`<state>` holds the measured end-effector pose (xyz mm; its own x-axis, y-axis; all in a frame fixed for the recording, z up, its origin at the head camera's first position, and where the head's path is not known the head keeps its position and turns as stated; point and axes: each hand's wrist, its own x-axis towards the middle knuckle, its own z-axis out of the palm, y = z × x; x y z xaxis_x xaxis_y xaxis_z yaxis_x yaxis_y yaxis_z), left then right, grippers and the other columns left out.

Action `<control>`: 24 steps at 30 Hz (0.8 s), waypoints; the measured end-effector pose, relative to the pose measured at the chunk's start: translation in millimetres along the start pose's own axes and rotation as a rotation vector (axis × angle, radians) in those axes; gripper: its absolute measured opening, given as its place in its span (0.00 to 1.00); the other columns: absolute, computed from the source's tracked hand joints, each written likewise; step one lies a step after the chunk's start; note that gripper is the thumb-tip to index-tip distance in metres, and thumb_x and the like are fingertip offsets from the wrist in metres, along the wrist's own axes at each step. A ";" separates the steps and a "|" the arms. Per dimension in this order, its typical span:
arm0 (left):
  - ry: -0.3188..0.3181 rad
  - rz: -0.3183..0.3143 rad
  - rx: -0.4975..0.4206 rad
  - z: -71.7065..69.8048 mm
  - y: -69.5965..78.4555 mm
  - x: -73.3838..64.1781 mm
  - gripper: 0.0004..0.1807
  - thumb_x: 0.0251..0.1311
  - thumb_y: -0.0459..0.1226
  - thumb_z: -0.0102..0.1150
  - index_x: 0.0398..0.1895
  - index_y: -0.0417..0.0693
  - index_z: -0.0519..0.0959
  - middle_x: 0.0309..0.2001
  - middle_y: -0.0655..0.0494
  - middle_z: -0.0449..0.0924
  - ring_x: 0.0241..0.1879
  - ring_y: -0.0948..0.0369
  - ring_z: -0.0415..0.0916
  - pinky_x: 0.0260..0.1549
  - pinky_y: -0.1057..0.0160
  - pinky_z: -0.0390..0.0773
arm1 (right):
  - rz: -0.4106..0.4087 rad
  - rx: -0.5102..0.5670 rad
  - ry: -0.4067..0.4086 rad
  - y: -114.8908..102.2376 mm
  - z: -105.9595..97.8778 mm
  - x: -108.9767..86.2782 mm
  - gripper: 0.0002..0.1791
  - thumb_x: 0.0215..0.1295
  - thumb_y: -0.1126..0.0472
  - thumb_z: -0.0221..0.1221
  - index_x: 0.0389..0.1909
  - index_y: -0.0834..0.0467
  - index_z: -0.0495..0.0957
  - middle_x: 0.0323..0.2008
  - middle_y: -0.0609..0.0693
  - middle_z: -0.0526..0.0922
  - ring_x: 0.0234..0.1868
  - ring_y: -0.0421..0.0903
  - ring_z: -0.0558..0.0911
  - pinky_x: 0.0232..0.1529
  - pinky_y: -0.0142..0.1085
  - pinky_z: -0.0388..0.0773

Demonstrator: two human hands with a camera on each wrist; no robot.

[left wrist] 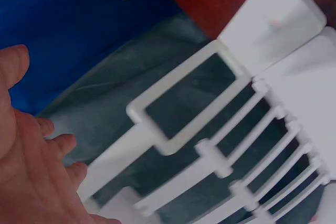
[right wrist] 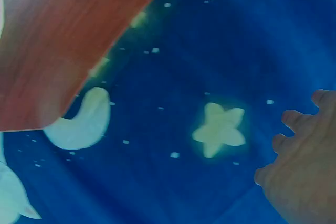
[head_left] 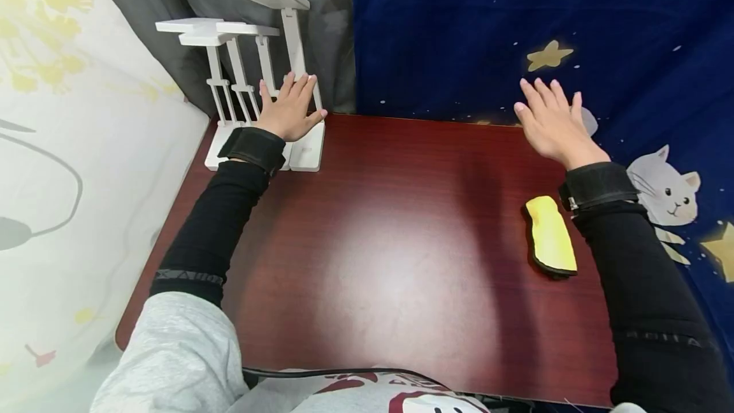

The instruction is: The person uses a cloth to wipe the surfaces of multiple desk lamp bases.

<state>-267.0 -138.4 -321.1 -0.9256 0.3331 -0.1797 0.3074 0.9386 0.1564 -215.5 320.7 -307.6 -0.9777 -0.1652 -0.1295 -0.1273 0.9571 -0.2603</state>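
My left hand [head_left: 289, 110], fingers spread, is in front of several white folding stands [head_left: 306, 145] at the table's back left corner. Whether it touches them cannot be told from the head view. In the left wrist view the hand [left wrist: 37, 171] holds nothing, and the stands' frame-shaped arms [left wrist: 184, 95] rise beside it. My right hand [head_left: 553, 120] is held out over the back right of the table with straight fingers and nothing in it. Nearest to it on the table lies a folded yellow cloth [head_left: 550, 234] with a black edge.
The dark red wooden table [head_left: 401, 241] has a bright glare in its middle. Behind it hang a grey curtain [head_left: 329, 37] and a blue cloth [head_left: 447, 50] with stars and a cat. A white patterned cloth [head_left: 97, 145] borders the left side.
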 end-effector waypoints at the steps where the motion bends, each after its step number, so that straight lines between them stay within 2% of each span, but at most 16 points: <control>1: -0.010 -0.007 -0.002 5.9 -2.0 2.3 0.41 0.77 0.56 0.33 0.80 0.46 0.33 0.80 0.47 0.31 0.77 0.49 0.23 0.65 0.32 0.20 | 0.007 0.010 -0.001 4.7 4.8 -2.9 0.34 0.80 0.45 0.21 0.79 0.57 0.30 0.77 0.64 0.30 0.75 0.61 0.24 0.65 0.62 0.13; 4: -0.048 -0.030 -0.017 31.3 -11.0 12.1 0.41 0.77 0.55 0.34 0.80 0.44 0.36 0.80 0.45 0.33 0.78 0.48 0.25 0.65 0.32 0.22 | 0.037 0.054 -0.015 22.1 23.9 -14.5 0.35 0.80 0.44 0.20 0.79 0.58 0.31 0.77 0.67 0.32 0.75 0.64 0.26 0.63 0.64 0.13; 9: -0.121 -0.078 -0.074 83.8 -30.0 27.1 0.40 0.77 0.52 0.38 0.80 0.41 0.39 0.79 0.42 0.36 0.78 0.48 0.28 0.66 0.33 0.24 | 0.130 0.132 -0.073 51.0 61.5 -40.6 0.39 0.78 0.40 0.21 0.78 0.61 0.30 0.75 0.72 0.33 0.74 0.69 0.27 0.62 0.68 0.15; 14: -0.181 -0.089 -0.081 124.6 -43.5 28.5 0.36 0.77 0.47 0.38 0.79 0.39 0.43 0.79 0.40 0.38 0.78 0.46 0.32 0.69 0.35 0.30 | 0.209 0.174 -0.127 67.9 91.2 -63.4 0.41 0.78 0.39 0.23 0.77 0.65 0.28 0.74 0.75 0.33 0.73 0.72 0.28 0.61 0.71 0.18; 19: -0.241 -0.095 -0.076 142.9 -49.8 14.6 0.34 0.78 0.45 0.38 0.78 0.37 0.48 0.78 0.39 0.41 0.77 0.45 0.34 0.69 0.36 0.31 | 0.229 0.197 -0.134 73.4 109.1 -71.2 0.43 0.79 0.40 0.27 0.76 0.68 0.28 0.73 0.77 0.35 0.72 0.75 0.31 0.61 0.73 0.21; 24: -0.247 -0.098 -0.081 151.7 -50.9 3.0 0.36 0.77 0.46 0.38 0.78 0.35 0.46 0.78 0.37 0.39 0.77 0.44 0.35 0.70 0.37 0.32 | 0.239 0.208 -0.144 77.1 119.2 -78.0 0.44 0.78 0.40 0.29 0.75 0.70 0.28 0.72 0.79 0.36 0.72 0.76 0.32 0.62 0.73 0.23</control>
<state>-251.9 -171.6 -477.0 -0.8653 0.2617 -0.4275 0.1907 0.9606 0.2020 -129.2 379.1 -431.7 -0.9403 0.0116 -0.3401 0.1537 0.9062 -0.3940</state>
